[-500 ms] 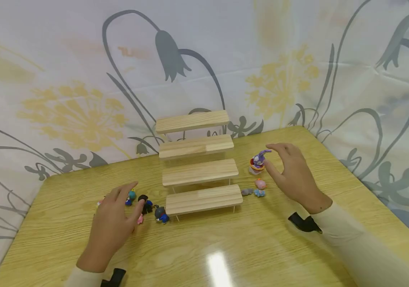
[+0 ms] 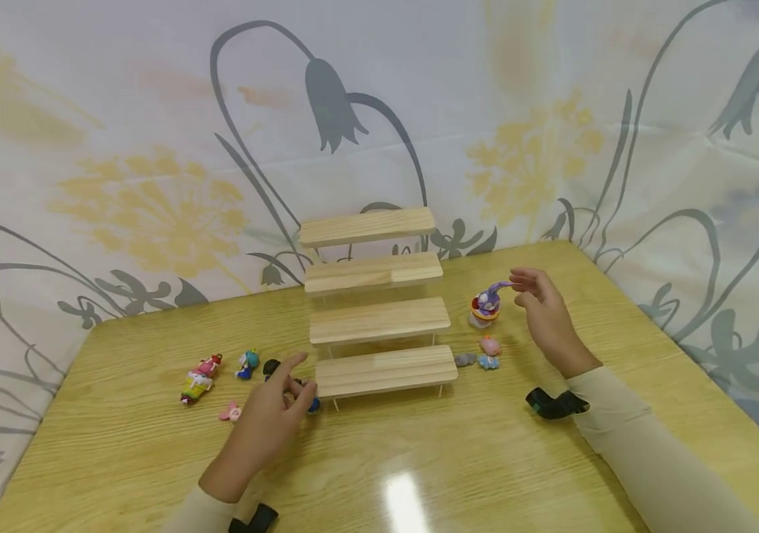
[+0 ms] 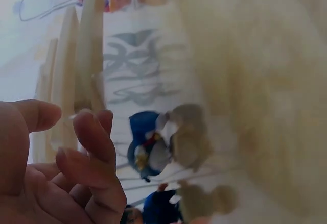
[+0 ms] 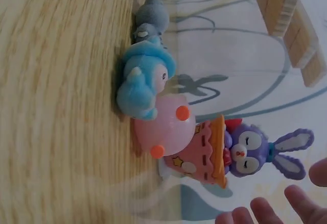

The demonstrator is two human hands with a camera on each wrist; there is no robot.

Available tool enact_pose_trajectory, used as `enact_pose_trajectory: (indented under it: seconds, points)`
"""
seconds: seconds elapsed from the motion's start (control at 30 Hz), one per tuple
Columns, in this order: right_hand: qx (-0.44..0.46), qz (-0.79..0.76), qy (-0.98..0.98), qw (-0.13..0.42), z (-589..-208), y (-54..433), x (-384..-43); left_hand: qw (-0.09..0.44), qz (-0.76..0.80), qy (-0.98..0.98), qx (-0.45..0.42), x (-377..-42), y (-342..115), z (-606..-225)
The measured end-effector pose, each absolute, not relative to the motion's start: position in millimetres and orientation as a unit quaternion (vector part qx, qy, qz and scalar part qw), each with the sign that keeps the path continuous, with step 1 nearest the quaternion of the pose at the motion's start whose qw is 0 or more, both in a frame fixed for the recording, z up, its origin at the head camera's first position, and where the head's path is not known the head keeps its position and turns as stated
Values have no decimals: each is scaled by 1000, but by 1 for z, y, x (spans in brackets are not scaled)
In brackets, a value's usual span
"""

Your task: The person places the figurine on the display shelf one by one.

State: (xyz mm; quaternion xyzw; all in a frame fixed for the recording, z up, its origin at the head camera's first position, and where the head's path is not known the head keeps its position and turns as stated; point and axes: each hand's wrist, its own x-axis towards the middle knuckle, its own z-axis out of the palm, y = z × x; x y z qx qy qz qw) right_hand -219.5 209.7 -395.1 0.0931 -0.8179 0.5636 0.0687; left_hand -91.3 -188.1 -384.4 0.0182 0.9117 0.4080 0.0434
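My left hand (image 2: 266,418) hovers over small figurines at the left end of the lowest shelf, its fingers loosely bent with nothing between them. Beside its fingertips in the left wrist view stands a blue and white figurine (image 3: 148,145). Partly behind the hand in the head view is a black-topped figurine (image 2: 271,367). My right hand (image 2: 550,322) is held beside a purple rabbit figurine (image 2: 488,302) in an orange-rimmed pink cup. In the right wrist view, the fingers (image 4: 263,211) are spread near the tips of its long ears (image 4: 294,152), apart from them.
Four stepped wooden shelves (image 2: 386,369) stand mid-table. To the left lie a pink, white and yellow figurine (image 2: 198,379), a teal-headed one (image 2: 247,363) and a pink one (image 2: 229,412). A light blue figurine (image 4: 145,78), a pink ball-like one (image 4: 166,124) and a grey one (image 4: 152,19) sit at right.
My left hand has moved right, from the pink and black-topped figurines toward the shelf's end. My right hand has drawn back a little to the right from the rabbit figurine.
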Motion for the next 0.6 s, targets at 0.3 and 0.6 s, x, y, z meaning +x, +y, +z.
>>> enact_pose_trajectory:
  seconds: [0.3, 0.6]
  points:
    - [134, 565, -809, -93, -408, 219, -227, 116, 521, 846, 12, -94, -180, -399]
    - [132, 542, -823, -108, -416, 218, -230, 157, 612, 774, 25, -93, -186, -404]
